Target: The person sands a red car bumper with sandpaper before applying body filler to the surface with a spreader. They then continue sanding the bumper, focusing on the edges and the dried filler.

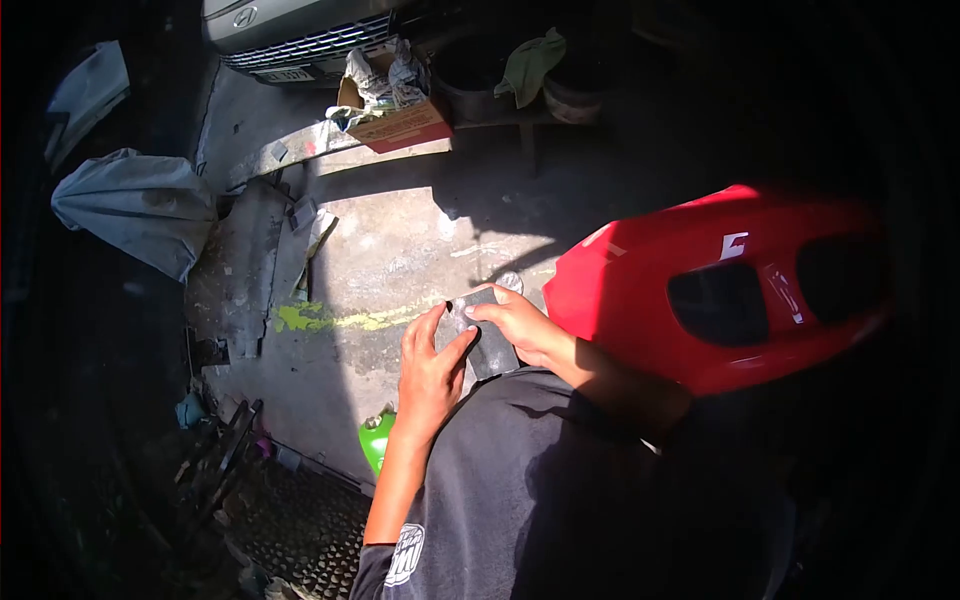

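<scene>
Close to the body, a dark grey flat sheet (pixel 490 347) lies between my two hands. My left hand (pixel 432 368) is at its left edge, thumb and fingers bent around a small greyish, shiny part beside the sheet. My right hand (pixel 517 322) holds the sheet's upper right side, with the thumb pressed on its face. Just beyond the right hand is a round, pale lid-like object (pixel 510 282). What lies under the fingers is hidden.
A large red panel (pixel 640 290) stands at the right. A green object (pixel 376 440) is beside my left forearm. Farther off are a cardboard box (pixel 405 128) with crumpled paper, a car front (pixel 300 35) and a cloth-covered item (pixel 140 205).
</scene>
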{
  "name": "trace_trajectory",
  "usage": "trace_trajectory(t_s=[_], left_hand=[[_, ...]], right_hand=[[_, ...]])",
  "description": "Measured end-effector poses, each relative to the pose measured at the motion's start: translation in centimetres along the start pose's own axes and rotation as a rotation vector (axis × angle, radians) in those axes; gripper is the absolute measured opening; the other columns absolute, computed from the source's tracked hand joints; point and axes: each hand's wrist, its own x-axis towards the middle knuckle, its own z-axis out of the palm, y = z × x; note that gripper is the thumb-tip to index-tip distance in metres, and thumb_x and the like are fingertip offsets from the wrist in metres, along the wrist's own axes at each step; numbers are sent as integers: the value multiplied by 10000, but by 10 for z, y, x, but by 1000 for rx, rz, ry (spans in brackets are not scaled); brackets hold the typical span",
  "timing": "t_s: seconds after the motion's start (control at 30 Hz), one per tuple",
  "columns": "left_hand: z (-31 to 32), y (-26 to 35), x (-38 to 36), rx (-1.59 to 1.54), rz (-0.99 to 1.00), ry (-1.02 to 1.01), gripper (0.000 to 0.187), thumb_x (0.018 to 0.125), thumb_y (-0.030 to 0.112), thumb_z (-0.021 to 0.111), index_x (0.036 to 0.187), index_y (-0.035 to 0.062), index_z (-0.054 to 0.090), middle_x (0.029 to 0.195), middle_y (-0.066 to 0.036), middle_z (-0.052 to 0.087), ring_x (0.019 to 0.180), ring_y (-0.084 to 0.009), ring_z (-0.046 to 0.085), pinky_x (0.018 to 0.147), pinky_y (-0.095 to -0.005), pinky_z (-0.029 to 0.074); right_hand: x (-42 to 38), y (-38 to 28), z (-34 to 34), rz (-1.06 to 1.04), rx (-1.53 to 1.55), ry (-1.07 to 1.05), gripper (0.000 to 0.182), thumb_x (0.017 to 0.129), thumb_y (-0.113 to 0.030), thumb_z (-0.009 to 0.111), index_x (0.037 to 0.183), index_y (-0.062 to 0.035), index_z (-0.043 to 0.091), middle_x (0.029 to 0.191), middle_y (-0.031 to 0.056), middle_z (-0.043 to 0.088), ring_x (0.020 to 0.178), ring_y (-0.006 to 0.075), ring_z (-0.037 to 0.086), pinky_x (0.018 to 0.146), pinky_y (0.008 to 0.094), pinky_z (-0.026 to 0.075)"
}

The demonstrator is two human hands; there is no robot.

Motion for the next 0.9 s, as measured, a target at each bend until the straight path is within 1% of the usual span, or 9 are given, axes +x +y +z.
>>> trace_trajectory(t_s=[0.2, 0.27, 0.33, 0.4, 0.5, 0.6, 0.63, 0.73, 0.9], left_hand=[[-15, -45, 126, -86, 136, -51, 503, 652, -73, 744, 1101, 153, 732, 1414, -140, 525, 1344, -401, 425, 1094, -507, 393], [-19, -50, 166, -233, 60, -25, 296, 798, -18, 720, 1077, 81, 716, 1232, -127, 637, 1198, -314, 552, 1020, -424, 443], [-8, -72, 192, -548, -129, -104, 163, 894, 46, 701, 1056, 56, 706, 1126, -108, 682, 1083, -258, 613, 950, -379, 480], [5, -85, 220, -1056, -337, -188, 152, 1007, 131, 628, 1111, 28, 670, 1031, -7, 672, 958, -93, 577, 857, -294, 474], [17, -99, 276, -1451, -399, -377, 243, 983, 170, 673, 1189, 46, 646, 1065, 7, 677, 947, -102, 588, 887, -287, 449], [19, -89, 341, -1522, -367, -577, 323, 955, 211, 714, 1215, 35, 641, 1148, -35, 697, 1053, -151, 634, 958, -335, 472], [18, -83, 366, -1519, -371, -643, 362, 934, 202, 737, 1234, 27, 635, 1197, -53, 696, 1128, -177, 637, 1022, -359, 467], [45, -85, 449, -1585, -435, -964, 377, 913, 139, 750, 1252, 26, 632, 1208, -68, 698, 1134, -190, 648, 1041, -371, 473], [99, -60, 508, -1484, -433, -1419, 186, 994, 97, 630, 1172, 56, 664, 1072, -35, 713, 999, -124, 657, 928, -315, 518]], right_hand=[[58, -98, -1, -30, 137, 113, 256, 1000, -258, 616, 1176, -74, 589, 1099, 61, 645, 957, 148, 645, 802, 322, 558], [77, -110, -24, -71, 59, 134, 438, 1041, -462, 526, 1280, -96, 554, 1239, 55, 595, 1062, 166, 623, 903, 362, 503], [87, -123, -42, -200, -24, 161, 488, 1052, -483, 495, 1356, -103, 528, 1282, 62, 587, 1130, 180, 596, 950, 371, 472], [84, -140, -56, -380, -131, 38, 547, 1068, -388, 525, 1485, -47, 428, 1398, 93, 542, 1263, 185, 527, 1043, 364, 429], [88, -166, -60, -621, -249, -27, 646, 1030, -359, 611, 1522, -18, 368, 1471, 156, 474, 1330, 228, 486, 1106, 375, 401], [92, -185, -57, -507, -516, 200, 859, 941, -437, 720, 1539, 24, 311, 1436, 185, 513, 1336, 249, 488, 1114, 365, 397], [93, -202, -50, -555, -422, 110, 883, 906, -448, 759, 1521, 24, 337, 1402, 189, 537, 1313, 255, 506, 1113, 365, 398], [135, -212, -54, -837, -477, 256, 781, 929, -461, 728, 1466, 22, 430, 1423, 179, 547, 1330, 268, 496, 1096, 380, 414], [136, -230, -59, -842, -196, 701, 602, 985, -373, 675, 1435, -22, 483, 1341, 146, 591, 1276, 237, 531, 1067, 385, 430]])
